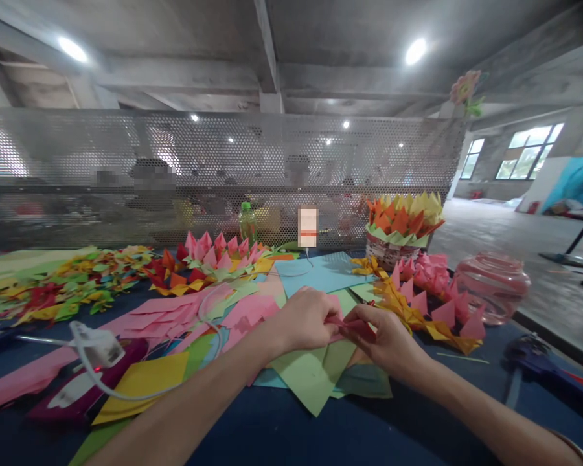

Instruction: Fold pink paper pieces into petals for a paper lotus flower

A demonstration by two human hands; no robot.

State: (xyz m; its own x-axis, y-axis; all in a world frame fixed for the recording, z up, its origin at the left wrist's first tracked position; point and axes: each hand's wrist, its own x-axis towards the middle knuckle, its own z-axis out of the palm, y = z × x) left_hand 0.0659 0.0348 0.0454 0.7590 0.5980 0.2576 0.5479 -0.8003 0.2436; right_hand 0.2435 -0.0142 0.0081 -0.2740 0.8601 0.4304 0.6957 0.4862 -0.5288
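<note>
My left hand [307,318] and my right hand [387,338] meet over the middle of the dark blue table [291,433]. Both pinch a small folded red paper piece [354,326] between their fingertips. Under them lie loose green paper sheets [311,375] and pink sheets [175,310]. Folded yellow and pink paper units [432,310] lie just right of my right hand.
A white charger with cable [100,349] rests at left on a magenta device. Piles of folded coloured units [68,285] fill the far left. A basket with orange and yellow folded pieces [403,226], a pink glass jar [494,285], a green bottle [247,221] and a perforated metal screen [223,175] stand behind.
</note>
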